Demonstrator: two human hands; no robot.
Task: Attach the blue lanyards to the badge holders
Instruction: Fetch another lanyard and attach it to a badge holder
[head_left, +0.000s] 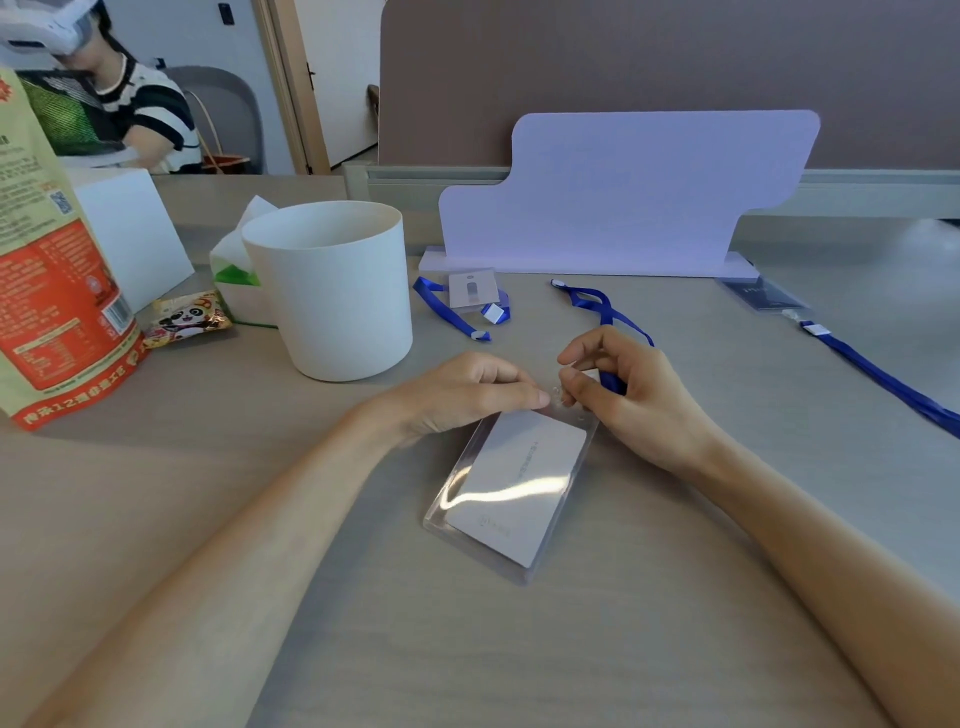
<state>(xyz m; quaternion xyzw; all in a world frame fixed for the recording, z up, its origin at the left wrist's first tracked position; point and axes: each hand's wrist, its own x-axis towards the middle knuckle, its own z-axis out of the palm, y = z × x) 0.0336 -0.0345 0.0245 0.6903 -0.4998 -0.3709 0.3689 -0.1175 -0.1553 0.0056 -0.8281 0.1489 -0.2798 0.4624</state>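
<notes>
A clear badge holder (511, 488) with a white card inside lies tilted on the table in front of me. My left hand (467, 395) pinches its top edge. My right hand (623, 395) grips the clip end of a blue lanyard (602, 304) right at the holder's top slot; the strap trails back behind my fingers. A second badge holder with a blue lanyard (470, 301) rests further back at the centre. A third, dark holder (763, 296) lies at the right with a long blue lanyard (883, 379) running toward the right edge.
A white round tub (337, 291) stands left of centre, with a tissue pack (236, 270), a panda snack packet (187, 317) and a tall orange food bag (47, 270) beyond it. A pale purple stand (623, 197) lines the back. Another person sits at the far left.
</notes>
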